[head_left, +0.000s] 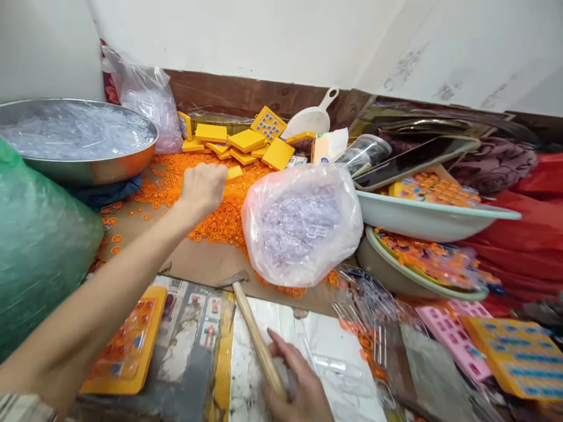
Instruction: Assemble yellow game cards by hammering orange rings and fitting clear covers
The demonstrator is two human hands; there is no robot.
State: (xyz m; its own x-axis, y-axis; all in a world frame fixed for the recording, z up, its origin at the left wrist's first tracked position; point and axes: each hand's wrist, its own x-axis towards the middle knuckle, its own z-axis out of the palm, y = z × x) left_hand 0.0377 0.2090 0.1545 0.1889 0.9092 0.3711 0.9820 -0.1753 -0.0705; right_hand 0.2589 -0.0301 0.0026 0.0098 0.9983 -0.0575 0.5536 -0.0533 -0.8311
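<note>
My left hand [203, 189] is closed in a fist over a heap of small orange plastic rings [222, 220]. A small yellow block [234, 173] shows right beside its knuckles; whatever the fingers may hold is hidden. At the bottom centre my right hand [301, 384] is around the lower end of a hammer's wooden handle [255, 337], the index finger reaching forward along it. The hammer's metal head lies by the cardboard edge. Clear plastic pieces fill an open plastic bag [303, 225] to the right of the rings.
Yellow square cases [246, 140] pile up behind the rings, beside a white scoop [310, 120]. A metal bowl [88, 158] of clear pieces and a green bag [39, 252] stand left. Stacked basins [435, 217] fill the right. A yellow tray [141, 357] lies under my left forearm.
</note>
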